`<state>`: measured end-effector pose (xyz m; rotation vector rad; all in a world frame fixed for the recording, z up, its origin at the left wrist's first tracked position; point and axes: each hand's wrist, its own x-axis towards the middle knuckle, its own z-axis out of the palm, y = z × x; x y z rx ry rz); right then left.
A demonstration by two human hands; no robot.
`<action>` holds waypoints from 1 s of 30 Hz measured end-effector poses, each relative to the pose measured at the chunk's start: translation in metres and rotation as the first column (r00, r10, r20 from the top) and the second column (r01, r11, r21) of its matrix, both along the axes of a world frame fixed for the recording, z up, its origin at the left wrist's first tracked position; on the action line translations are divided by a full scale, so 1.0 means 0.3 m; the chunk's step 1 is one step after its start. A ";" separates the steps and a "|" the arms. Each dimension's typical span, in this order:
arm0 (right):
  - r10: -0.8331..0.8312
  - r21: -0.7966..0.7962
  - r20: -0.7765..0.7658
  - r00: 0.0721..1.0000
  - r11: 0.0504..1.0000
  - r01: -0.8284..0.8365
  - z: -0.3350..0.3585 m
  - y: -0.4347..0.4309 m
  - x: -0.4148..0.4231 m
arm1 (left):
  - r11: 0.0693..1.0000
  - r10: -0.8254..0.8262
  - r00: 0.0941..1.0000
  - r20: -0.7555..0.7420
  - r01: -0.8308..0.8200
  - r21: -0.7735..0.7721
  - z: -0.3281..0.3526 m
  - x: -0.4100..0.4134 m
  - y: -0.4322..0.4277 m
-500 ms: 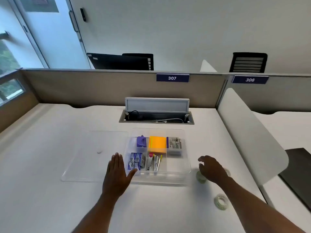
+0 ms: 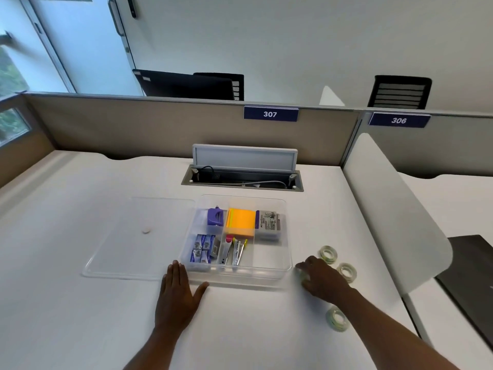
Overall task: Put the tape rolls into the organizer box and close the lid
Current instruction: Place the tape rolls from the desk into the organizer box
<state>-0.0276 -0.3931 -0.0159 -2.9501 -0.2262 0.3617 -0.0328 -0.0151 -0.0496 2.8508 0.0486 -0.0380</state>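
Note:
The clear organizer box (image 2: 240, 275) stands open mid-desk, holding staples, staplers, orange notes and a small pack; its front right compartment (image 2: 269, 256) is bare. Its clear lid (image 2: 138, 236) lies flat on the desk to the left. My left hand (image 2: 178, 292) rests flat, fingers apart, at the box's front left corner, thumb along the front wall. My right hand (image 2: 324, 280) curls over a tape roll (image 2: 302, 275) just right of the box's front right corner; the roll is mostly hidden. Three more tape rolls lie on the desk: one (image 2: 328, 253), another (image 2: 346, 272), and a third (image 2: 337, 319).
An open cable hatch (image 2: 241, 180) with its flap up sits behind the box. A white divider panel (image 2: 394, 214) rises along the desk's right edge, close to the loose rolls. A beige partition (image 2: 160, 129) closes the back.
My right hand has closed over a tape roll and shifted left toward the box corner, uncovering two rolls behind it. My left hand has stayed in place.

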 end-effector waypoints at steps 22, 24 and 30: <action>-0.117 0.347 0.146 0.982 0.936 0.059 0.146 0.293 0.220 | 1.000 -0.008 0.999 0.046 0.009 -0.017 -0.013 0.007 0.004; -0.216 0.339 0.330 0.919 0.936 0.098 0.162 0.267 0.219 | 1.000 -0.009 0.999 0.049 0.010 -0.014 -0.013 0.007 0.004; -0.506 0.226 0.234 0.830 0.859 0.459 0.109 0.047 0.197 | 1.000 -0.009 0.998 0.066 0.010 -0.008 -0.009 0.003 0.002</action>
